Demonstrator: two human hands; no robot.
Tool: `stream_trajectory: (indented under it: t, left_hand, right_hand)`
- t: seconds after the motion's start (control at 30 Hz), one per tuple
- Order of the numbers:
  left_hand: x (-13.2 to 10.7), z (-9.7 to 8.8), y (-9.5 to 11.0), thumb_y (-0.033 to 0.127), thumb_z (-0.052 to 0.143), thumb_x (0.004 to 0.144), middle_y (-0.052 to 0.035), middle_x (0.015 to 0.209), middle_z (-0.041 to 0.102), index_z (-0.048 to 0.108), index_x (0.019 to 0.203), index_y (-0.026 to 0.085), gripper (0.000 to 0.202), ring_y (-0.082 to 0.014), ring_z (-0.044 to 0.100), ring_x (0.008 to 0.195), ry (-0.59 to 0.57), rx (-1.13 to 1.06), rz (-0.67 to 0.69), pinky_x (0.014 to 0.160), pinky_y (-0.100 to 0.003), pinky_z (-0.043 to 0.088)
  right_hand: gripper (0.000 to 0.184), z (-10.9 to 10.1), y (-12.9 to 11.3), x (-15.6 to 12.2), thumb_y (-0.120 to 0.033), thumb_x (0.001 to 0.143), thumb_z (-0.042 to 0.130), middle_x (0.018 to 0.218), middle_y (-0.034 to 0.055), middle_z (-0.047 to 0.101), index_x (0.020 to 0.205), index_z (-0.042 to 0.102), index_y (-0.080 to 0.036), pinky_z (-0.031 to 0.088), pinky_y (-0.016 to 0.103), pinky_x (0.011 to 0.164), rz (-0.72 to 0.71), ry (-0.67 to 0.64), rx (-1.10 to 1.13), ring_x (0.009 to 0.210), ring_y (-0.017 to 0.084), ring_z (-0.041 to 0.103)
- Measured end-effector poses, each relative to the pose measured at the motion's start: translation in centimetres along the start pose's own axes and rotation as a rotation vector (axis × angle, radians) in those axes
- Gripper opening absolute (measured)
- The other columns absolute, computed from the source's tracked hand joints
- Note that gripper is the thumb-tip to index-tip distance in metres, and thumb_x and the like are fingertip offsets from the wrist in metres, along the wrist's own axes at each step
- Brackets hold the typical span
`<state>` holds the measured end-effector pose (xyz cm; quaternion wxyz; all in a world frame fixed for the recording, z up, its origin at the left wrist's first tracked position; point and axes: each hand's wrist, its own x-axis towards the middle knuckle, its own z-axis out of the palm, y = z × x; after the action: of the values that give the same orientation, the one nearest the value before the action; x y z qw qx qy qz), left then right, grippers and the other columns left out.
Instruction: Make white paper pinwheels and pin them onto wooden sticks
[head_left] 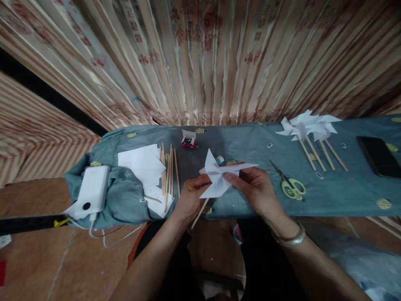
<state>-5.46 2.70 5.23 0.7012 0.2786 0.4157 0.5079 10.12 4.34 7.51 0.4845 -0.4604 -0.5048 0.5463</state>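
A white paper pinwheel on a thin wooden stick is held up between both hands, over the front of the cloth-covered table. My left hand is closed behind the pinwheel's left side, near the top of the stick; its fingertips are partly hidden by the paper. With the thumb on the pinwheel's middle, my right hand grips it from the right, its other fingers behind the paper. Just behind the pinwheel lies a small white and green object, partly covered. Beyond it stands an opened small red box of dark metal pieces.
Left of my hands lie several wooden sticks and white paper sheets. A white power bank with a cable is at the left end. Green-handled scissors, several finished pinwheels and a black phone lie to the right.
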Motion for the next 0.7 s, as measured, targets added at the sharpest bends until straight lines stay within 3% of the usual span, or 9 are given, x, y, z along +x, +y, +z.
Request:
stream_trajectory:
  t: [0.17,0.3,0.5,0.7]
  left_hand:
    - [0.6,-0.5,-0.9,0.026,0.087,0.052,-0.0024,0.067,0.068,0.08,0.069,0.016,0.021,-0.0117,0.056,0.065,0.08,0.131,0.055,0.06,-0.021,0.04]
    - [0.8,-1.0,-1.6,0.021,0.086,0.048,-0.0007,0.065,0.065,0.078,0.063,0.016,0.018,-0.012,0.055,0.067,0.113,0.2,0.078,0.062,-0.022,0.039]
    - [0.7,-1.3,-2.2,0.019,0.082,0.05,-0.0006,0.06,0.065,0.074,0.056,0.016,0.01,-0.0124,0.056,0.064,0.122,0.241,0.106,0.064,-0.024,0.042]
    - [0.4,-0.6,-3.0,0.016,0.082,0.048,0.0,0.061,0.068,0.076,0.062,0.017,0.016,-0.0116,0.058,0.059,0.156,0.173,0.114,0.06,-0.023,0.045]
  right_hand:
    - [0.03,-0.3,2.3,1.3,-0.042,0.057,0.088,0.079,0.0007,0.077,0.078,0.078,-0.023,0.053,0.03,0.069,0.191,-0.005,0.227,0.068,0.015,0.065]
    - [0.032,-0.2,3.8,1.7,-0.039,0.054,0.09,0.075,-0.0002,0.076,0.077,0.077,-0.021,0.053,0.029,0.07,0.265,-0.008,0.328,0.066,0.014,0.063]
    - [0.033,-0.3,4.6,1.9,-0.034,0.054,0.089,0.081,0.0004,0.077,0.081,0.077,-0.02,0.053,0.03,0.077,0.306,-0.033,0.354,0.073,0.016,0.068]
    - [0.04,-1.2,4.1,1.9,-0.04,0.054,0.087,0.088,0.0031,0.078,0.084,0.074,-0.018,0.054,0.029,0.079,0.317,-0.117,0.206,0.077,0.017,0.069]
